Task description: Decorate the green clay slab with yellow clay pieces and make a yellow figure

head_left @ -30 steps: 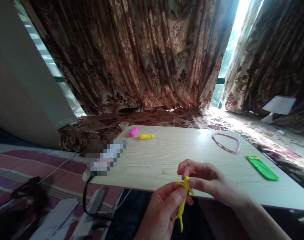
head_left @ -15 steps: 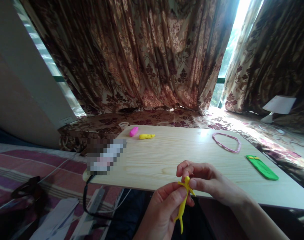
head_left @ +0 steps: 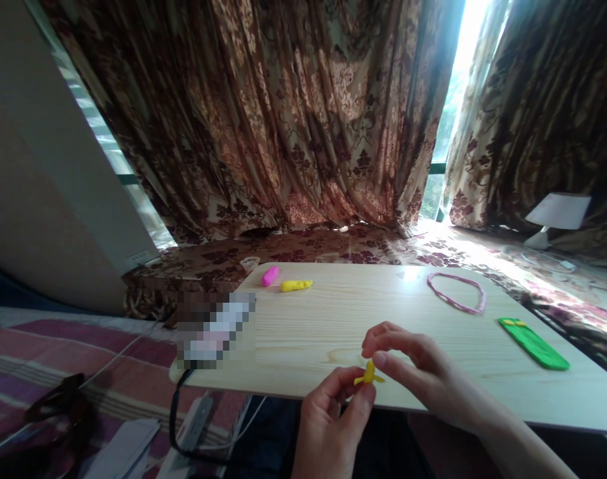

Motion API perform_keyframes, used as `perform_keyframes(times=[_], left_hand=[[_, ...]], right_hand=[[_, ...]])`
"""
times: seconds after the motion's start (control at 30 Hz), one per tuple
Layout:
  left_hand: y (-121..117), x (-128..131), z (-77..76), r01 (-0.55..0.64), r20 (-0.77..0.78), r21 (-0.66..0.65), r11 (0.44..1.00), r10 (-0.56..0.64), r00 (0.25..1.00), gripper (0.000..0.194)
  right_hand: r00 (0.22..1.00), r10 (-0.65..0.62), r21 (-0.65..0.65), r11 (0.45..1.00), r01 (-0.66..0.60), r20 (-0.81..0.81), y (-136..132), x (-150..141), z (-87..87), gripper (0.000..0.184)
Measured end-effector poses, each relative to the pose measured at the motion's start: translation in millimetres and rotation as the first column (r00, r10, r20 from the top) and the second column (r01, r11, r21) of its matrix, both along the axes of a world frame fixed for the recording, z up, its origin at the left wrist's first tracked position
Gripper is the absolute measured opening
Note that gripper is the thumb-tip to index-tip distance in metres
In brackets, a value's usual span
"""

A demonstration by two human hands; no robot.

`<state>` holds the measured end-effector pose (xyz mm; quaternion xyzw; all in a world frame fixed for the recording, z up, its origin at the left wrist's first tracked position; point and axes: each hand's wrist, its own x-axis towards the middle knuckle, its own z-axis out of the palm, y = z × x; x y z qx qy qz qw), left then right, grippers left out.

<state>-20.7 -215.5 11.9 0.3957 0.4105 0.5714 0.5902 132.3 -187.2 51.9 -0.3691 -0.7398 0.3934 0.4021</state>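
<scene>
A small yellow modelling-clay figure (head_left: 369, 374) with a rounded head and thin arms is pinched between the thumb and fingers of my left hand (head_left: 333, 416). Its lower body is hidden behind that hand. My right hand (head_left: 425, 372) is beside the figure's head, its thumb tip very close to it; whether they touch I cannot tell. The fingers of that hand are bent, with a gap between thumb and forefinger. Both hands are at the near edge of the wooden tabletop (head_left: 308, 332).
On the table's far left lie a pink clay lump (head_left: 270, 276) and a yellow clay piece (head_left: 296, 285). To the right are a pinkish twisted ring (head_left: 457, 307) and a flat green clay piece (head_left: 535, 344) with yellow bits. A blurred-out object (head_left: 218, 329) with a black strap sits left.
The figure has tipped so that its long body no longer shows below my left hand. My right thumb and fingers have spread apart from its head. The view has shifted slightly.
</scene>
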Motion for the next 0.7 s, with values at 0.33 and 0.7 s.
perform_keyframes(times=[0.33,0.7], left_hand=[[-2.0,-0.5,-1.0,0.066,0.007,-0.008,0.998,-0.066,0.998,0.024],[2.4,-0.6,-12.7,0.098,0.141,-0.083,0.992,-0.086,0.986,0.029]], right_hand=[[0.999,0.042,0.076,0.996,-0.04,-0.026,-4.9,-5.2,0.6,0.011],[1.0,-0.001,0.069,0.998,0.001,0.005,-2.2,2.4,1.7,0.017]])
